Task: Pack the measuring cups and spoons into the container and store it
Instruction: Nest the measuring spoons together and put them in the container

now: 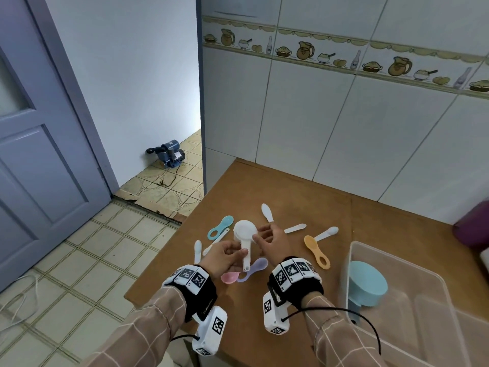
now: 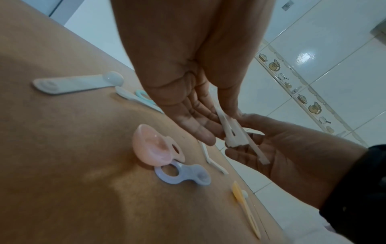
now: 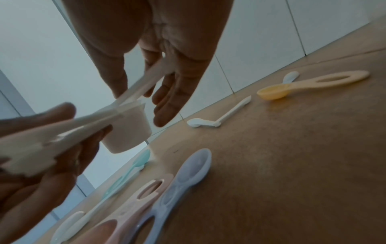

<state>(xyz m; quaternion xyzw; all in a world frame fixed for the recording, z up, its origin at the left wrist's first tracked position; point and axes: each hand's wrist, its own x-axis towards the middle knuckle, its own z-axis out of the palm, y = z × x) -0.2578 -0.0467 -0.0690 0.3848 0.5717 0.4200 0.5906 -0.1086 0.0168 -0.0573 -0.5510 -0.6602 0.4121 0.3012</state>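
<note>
Nested white measuring cups [image 1: 244, 230] hang above the brown table [image 1: 383, 229]. My left hand [image 1: 239, 254] pinches their handles [image 2: 234, 133] between thumb and fingers. My right hand [image 1: 258, 238] pinches the cup rim and one handle [image 3: 146, 80] from the right. Loose on the table lie a teal spoon [image 1: 219, 227], a pink spoon [image 1: 230, 277], a purple spoon [image 1: 252, 268], an orange spoon [image 1: 316, 250] and several small white spoons [image 1: 295, 228]. The clear plastic container [image 1: 370, 247] stands at the right with a blue cup [image 1: 366, 283] upside down inside.
A tiled wall [image 1: 344, 115] backs the table. A dark purple object [image 1: 473, 226] sits at the far right edge. The table's left edge drops to a tiled floor [image 1: 92, 260], with a grey door [image 1: 39, 154] and a water pump [image 1: 169, 152] beyond.
</note>
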